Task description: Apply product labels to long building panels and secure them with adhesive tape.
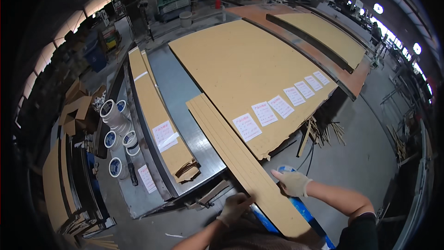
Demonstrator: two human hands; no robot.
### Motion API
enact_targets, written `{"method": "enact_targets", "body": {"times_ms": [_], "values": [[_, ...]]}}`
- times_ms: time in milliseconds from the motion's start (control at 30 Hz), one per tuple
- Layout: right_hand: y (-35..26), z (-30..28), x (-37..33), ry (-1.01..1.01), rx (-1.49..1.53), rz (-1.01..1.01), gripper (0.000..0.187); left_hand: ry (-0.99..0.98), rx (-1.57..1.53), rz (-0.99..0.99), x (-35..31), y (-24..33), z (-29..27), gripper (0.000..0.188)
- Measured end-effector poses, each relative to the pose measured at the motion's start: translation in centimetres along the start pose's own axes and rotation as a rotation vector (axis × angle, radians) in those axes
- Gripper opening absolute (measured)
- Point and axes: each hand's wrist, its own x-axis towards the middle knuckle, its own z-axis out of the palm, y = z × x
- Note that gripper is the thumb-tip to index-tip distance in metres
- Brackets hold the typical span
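Observation:
A long tan cardboard strip [240,157] with lengthwise crease lines runs from beside the large board down to my body. My right hand [295,183], in a pale glove, is closed on a roll of tape [286,169] with a blue core, just off the strip's right edge. At the strip's left edge, my gloved left hand [235,207] has its fingers curled, their tips reaching onto the cardboard. Whatever it may pinch is hidden. Blue supports [303,209] show beneath the strip's near end.
A large cardboard-covered stack [240,60] bears a row of several printed labels [247,127]. Left of it, a narrow wrapped bundle [152,97] lies on a metal table [178,92]. Several tape rolls [115,167] stand by a black-handled tool [132,174]. Thin offcuts [323,132] hang beneath the stack.

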Motion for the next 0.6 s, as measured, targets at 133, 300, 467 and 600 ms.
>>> {"method": "enact_targets", "body": {"times_ms": [133,300,467,600], "values": [[-5.3,-0.9,-1.1,-0.06,0.131,-0.442,0.052,0.161,-0.328,0.55,-1.5,1.7,3.2,0.009],[0.2,-7.3,1.1,-0.025,-0.083,-0.33,0.045,0.022,-0.526,0.106,-2.1,-2.0,0.4,0.021],[7.5,4.2,8.9,0.072,0.229,-0.269,0.03,-0.078,-0.145,0.112,6.4,-9.6,-0.5,0.021],[7.7,9.0,10.4,0.326,0.319,-0.367,0.021,-0.029,-0.595,0.307,13.2,-15.4,4.0,0.025]]}}
